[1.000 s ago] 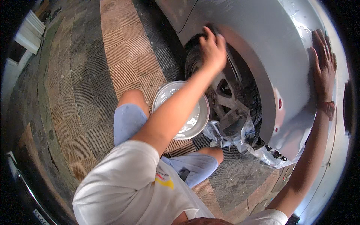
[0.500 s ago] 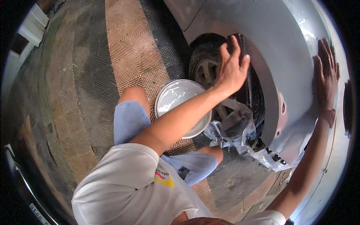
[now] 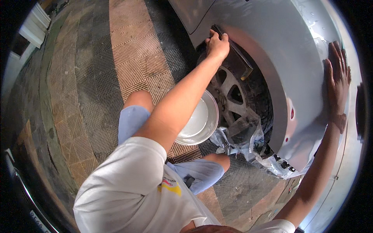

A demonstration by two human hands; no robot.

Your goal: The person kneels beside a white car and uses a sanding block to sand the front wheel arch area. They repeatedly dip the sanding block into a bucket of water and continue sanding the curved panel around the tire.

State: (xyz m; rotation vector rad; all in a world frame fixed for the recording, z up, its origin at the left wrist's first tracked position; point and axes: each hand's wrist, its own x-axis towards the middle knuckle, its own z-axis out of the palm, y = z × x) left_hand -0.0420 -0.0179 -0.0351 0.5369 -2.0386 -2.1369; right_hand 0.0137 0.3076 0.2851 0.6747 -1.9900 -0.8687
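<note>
Head view: left hand [image 3: 218, 46] upper centre, fingers narrow, holding the upper end of the dark block [image 3: 240, 64]. Block sits just by the arch [image 3: 256, 52] edge; contact unclear. Right hand [image 3: 339, 79], right of frame, flat on panel [image 3: 307, 66], fingers extended, holding nothing. Basin [image 3: 213, 116] at centre, partly behind left forearm [image 3: 182, 101]. Risks: end grip could let block tip and gouge the arch; a low forearm could knock the basin.

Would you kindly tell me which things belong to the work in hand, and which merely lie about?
Likely in use:
long dark block in the left hand;
grey car panel under the right hand;
perhaps the nearby bucket.

Seemingly lying about:
crumpled plastic beside the wheel;
white object, upper left.
</note>
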